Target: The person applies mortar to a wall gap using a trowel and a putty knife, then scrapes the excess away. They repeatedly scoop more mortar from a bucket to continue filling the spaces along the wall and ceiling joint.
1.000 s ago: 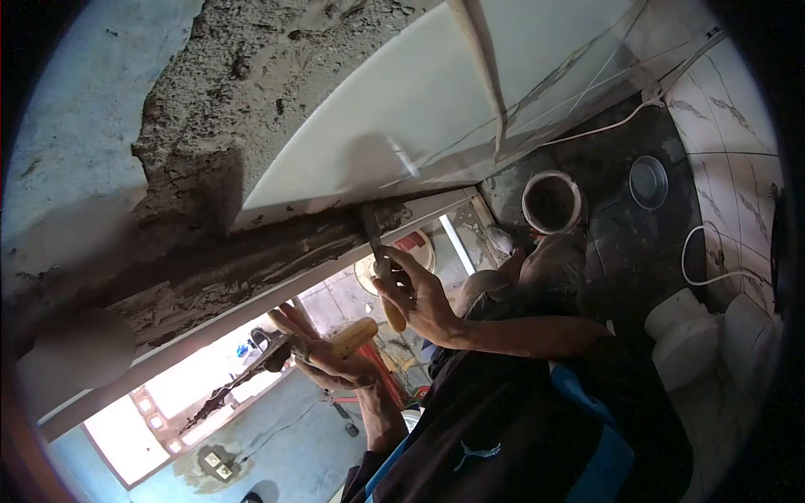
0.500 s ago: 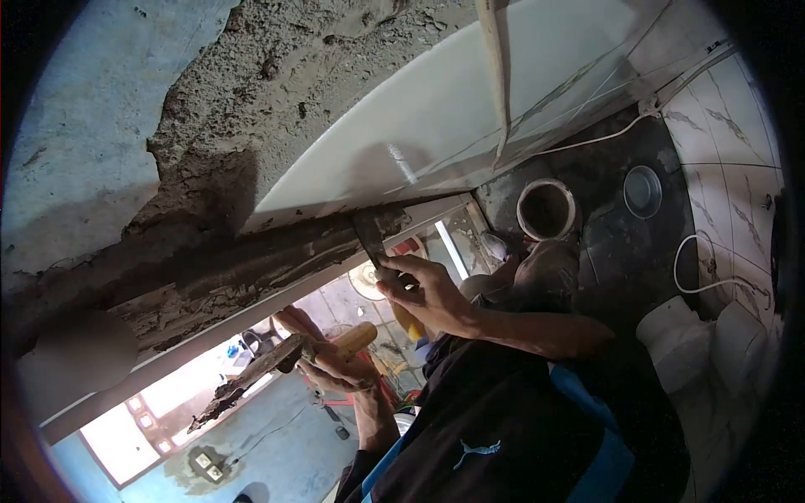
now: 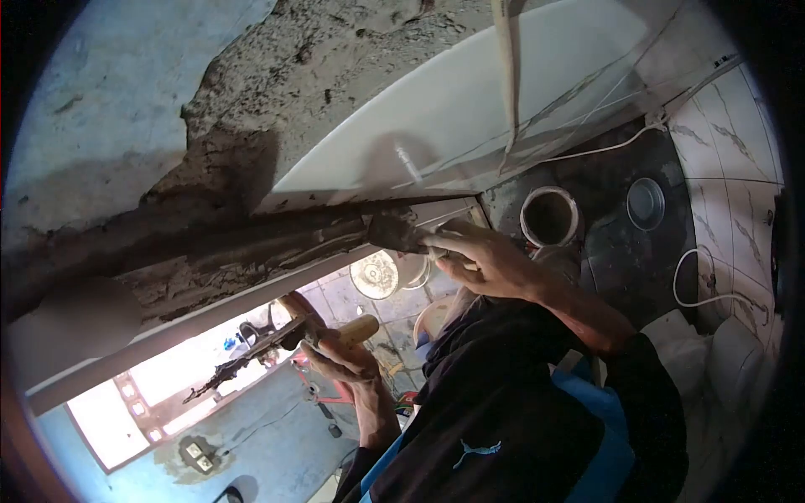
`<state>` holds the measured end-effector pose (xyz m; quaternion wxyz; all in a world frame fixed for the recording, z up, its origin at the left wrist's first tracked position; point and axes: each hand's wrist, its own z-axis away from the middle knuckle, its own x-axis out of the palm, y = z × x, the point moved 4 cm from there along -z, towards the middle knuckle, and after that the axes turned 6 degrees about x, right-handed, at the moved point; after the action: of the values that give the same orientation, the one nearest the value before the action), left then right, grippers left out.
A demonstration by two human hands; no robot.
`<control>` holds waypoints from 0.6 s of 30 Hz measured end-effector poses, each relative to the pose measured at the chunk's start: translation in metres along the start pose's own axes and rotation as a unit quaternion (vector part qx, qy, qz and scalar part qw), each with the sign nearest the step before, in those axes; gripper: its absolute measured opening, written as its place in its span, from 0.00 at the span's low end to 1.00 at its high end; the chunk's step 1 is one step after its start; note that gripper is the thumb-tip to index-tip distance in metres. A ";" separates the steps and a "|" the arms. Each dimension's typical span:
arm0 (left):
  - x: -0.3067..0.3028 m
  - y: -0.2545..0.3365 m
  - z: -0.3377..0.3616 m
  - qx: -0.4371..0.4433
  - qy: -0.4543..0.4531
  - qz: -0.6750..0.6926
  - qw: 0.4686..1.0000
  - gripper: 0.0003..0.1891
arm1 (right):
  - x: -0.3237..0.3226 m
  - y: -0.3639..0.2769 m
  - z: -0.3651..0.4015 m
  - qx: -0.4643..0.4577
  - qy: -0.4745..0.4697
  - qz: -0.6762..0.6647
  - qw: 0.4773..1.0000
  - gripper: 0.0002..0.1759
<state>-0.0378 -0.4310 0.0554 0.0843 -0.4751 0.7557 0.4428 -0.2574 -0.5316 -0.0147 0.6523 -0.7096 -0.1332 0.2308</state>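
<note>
My right hand is closed around a scraper whose dark, flat blade lies against the mortar-covered ledge. Its handle is hidden in my fingers. Lower left, my left hand grips a trowel by its wooden handle. The trowel blade, seen nearly edge-on, points down and left with dark mortar clinging to it. Just below the trowel hand's side of the ledge runs a pale frame strip.
Rough broken plaster borders a white tiled panel above, crossed by a thin stick. A round bucket and a metal bowl stand on the dark floor. Beyond the frame is a pale bucket.
My right hand has moved right and turned the scraper, so its blade now lies flatter along the ledge. The trowel in my left hand has tilted more edge-on. The view has shifted slightly.
</note>
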 end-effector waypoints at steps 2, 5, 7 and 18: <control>-0.001 0.000 0.000 -0.001 0.006 -0.003 1.000 0.29 | -0.004 0.002 -0.006 -0.082 0.030 0.077 0.993 0.20; -0.002 0.000 0.000 -0.005 0.017 0.000 1.000 0.30 | -0.005 0.026 -0.019 -0.176 0.058 0.155 0.971 0.25; -0.002 0.000 0.000 -0.006 0.017 0.001 1.000 0.30 | -0.001 0.035 -0.027 -0.199 0.035 0.270 0.941 0.24; -0.002 -0.002 -0.001 -0.029 0.025 0.019 0.999 0.31 | -0.001 0.086 -0.038 -0.184 -0.020 0.346 0.920 0.41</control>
<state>-0.0350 -0.4306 0.0555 0.0433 -0.4736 0.7536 0.4538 -0.2486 -0.5746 -0.0977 0.3874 -0.8141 0.0673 0.4273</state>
